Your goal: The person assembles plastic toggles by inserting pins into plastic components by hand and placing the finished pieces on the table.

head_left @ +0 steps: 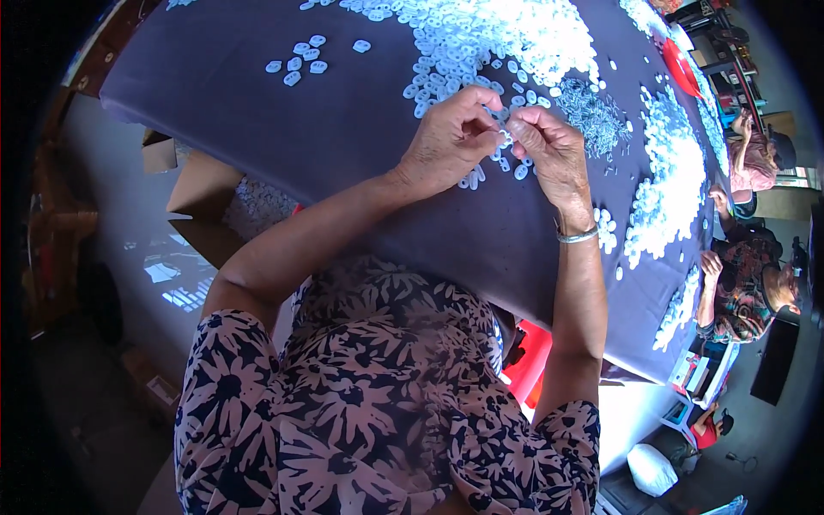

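Note:
My left hand [448, 142] and my right hand [552, 153] meet over a table covered in dark blue cloth [343, 129]. Both pinch one small white plastic piece [505, 137] between their fingertips. A few loose white pieces [518, 167] lie on the cloth just below the hands. A big heap of the same white pieces [489, 39] spreads right behind them. A patch of small grey metal parts [594, 112] lies to the right of my right hand. A silver bangle [577, 234] sits on my right wrist.
A small group of white pieces [302, 62] lies apart at the far left. More white heaps [665, 180] run along the right side, where other people [747, 275] sit. Cardboard boxes [202, 202] stand below the table's left edge. A red dish [680, 67] sits far right.

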`<control>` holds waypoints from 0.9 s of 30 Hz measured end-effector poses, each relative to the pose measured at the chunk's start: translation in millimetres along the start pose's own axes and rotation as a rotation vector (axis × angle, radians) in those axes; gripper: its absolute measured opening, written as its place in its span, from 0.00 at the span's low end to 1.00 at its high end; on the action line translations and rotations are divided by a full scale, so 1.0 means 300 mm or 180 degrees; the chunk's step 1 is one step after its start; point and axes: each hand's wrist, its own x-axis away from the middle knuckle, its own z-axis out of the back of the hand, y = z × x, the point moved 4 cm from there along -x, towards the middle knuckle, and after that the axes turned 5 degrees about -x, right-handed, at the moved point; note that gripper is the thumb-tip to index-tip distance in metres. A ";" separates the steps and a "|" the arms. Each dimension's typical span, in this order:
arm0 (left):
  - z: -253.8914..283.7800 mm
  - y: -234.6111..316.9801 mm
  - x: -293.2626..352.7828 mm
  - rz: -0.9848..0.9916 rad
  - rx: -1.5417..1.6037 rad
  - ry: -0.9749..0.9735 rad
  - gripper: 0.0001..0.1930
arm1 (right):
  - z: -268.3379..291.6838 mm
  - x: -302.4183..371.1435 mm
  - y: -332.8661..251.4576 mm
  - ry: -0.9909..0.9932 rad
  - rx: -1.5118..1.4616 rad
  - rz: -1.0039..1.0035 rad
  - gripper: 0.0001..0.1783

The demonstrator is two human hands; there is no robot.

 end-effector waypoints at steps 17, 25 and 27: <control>-0.008 -0.010 0.016 0.0184 0.0024 0.0096 0.14 | -0.023 -0.002 -0.019 -0.0090 0.0833 0.0083 0.08; -0.009 -0.005 -0.004 0.0007 0.0015 0.0195 0.13 | -0.012 -0.006 -0.038 -0.0022 0.0825 0.0387 0.07; -0.010 -0.005 0.000 0.0105 0.0082 0.0119 0.13 | -0.008 -0.002 -0.051 0.0004 0.0823 0.0637 0.08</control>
